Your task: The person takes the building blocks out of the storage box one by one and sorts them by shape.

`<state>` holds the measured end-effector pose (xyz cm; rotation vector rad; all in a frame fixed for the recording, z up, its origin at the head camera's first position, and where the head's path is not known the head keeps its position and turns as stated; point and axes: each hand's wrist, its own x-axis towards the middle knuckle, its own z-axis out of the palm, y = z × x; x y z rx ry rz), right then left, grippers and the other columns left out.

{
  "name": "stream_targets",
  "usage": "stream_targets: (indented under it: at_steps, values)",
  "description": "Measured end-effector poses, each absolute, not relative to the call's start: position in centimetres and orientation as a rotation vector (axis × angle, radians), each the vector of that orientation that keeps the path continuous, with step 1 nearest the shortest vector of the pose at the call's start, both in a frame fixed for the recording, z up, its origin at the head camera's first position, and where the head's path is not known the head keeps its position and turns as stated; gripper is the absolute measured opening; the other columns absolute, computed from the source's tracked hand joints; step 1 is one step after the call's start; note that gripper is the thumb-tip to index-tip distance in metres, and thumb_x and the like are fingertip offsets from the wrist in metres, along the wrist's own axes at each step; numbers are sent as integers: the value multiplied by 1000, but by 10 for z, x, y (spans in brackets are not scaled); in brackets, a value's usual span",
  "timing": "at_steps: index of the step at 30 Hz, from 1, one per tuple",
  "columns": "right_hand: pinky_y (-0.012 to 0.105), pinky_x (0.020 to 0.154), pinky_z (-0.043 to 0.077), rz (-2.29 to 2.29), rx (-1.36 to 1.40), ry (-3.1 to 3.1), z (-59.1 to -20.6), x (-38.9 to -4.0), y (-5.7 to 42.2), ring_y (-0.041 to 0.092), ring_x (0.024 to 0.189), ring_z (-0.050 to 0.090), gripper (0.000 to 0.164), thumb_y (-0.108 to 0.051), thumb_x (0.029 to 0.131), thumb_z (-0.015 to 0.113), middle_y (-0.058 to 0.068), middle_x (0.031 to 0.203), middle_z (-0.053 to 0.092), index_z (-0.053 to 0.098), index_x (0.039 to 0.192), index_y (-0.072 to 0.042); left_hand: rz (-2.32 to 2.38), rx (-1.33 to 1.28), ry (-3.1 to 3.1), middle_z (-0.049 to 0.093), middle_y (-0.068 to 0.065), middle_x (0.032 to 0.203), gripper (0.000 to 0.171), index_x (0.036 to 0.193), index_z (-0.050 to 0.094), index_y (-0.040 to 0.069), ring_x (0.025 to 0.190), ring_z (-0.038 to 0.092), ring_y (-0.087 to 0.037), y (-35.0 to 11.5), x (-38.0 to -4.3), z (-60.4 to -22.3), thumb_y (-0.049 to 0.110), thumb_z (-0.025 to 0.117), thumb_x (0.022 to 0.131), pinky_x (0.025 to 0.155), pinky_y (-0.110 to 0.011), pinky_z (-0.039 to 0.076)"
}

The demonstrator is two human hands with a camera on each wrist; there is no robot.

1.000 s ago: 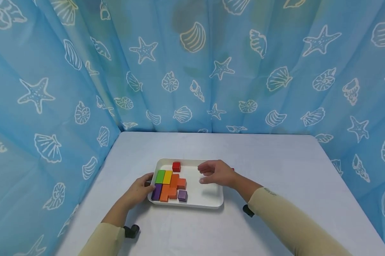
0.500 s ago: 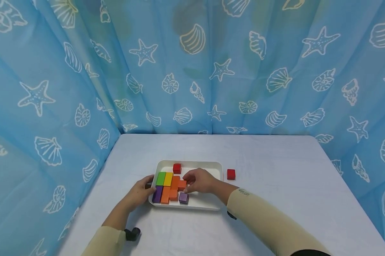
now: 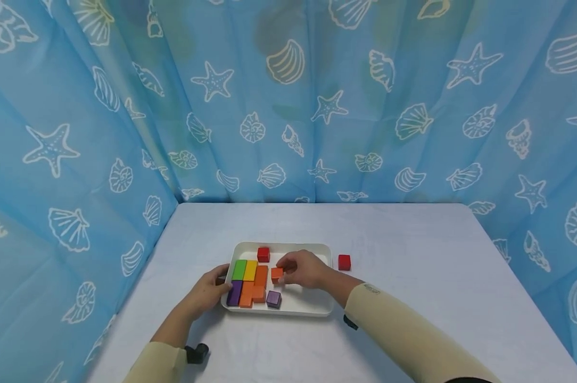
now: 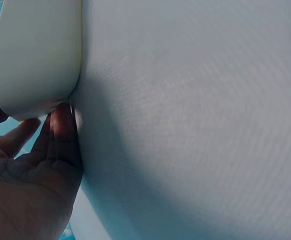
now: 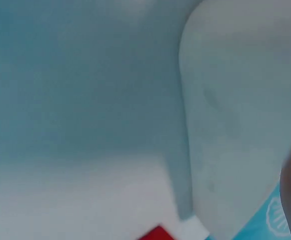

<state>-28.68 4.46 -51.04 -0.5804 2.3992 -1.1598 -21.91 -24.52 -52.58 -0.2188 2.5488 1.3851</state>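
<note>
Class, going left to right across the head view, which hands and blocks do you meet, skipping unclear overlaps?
Left hand, green block, yellow block, red cube in the tray, held orange block, right hand, red cube outside.

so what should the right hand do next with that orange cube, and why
Probably lift the orange cube straight up: the right hand pinches it, a gap parts it from the other orange blocks, and the left hand grips the white tray.
</note>
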Motion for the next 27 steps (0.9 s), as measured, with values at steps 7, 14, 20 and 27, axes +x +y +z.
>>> stream_targets:
  at_steps: [7, 14, 20, 27]
  values:
    - [37, 97, 59, -1157, -545, 2434, -498, -292, 76, 20, 109, 66, 38, -15, 91, 87, -3, 117, 72, 75, 128, -15, 1381, -201, 2549, 47, -26, 159, 63, 162, 40, 0, 143, 48, -45, -246, -217, -525, 9, 62, 104, 116, -64, 38]
    - [39, 99, 59, -1083, -630, 2434, -498, -292, 101, 19, 110, 69, 32, -16, 91, 87, -5, 115, 73, 77, 121, -16, 1380, -224, 2549, 47, -27, 158, 62, 161, 41, 0, 142, 49, -45, -242, -214, -523, 9, 62, 104, 115, -63, 40]
    - [41, 98, 60, -1117, -604, 2428, -492, -297, 131, 24, 117, 69, 33, -12, 90, 87, -3, 119, 73, 77, 121, -16, 1374, -237, 2543, 47, -27, 158, 63, 162, 41, 1, 141, 49, -45, -239, -214, -521, 10, 63, 104, 115, -64, 40]
    - [41, 96, 61, -1194, -469, 2462, -483, -304, 183, 24, 117, 68, 36, -13, 91, 85, -1, 121, 72, 76, 126, -16, 1377, -245, 2521, 46, -28, 159, 63, 163, 39, 1, 143, 47, -45, -237, -214, -518, 10, 62, 104, 115, -64, 40]
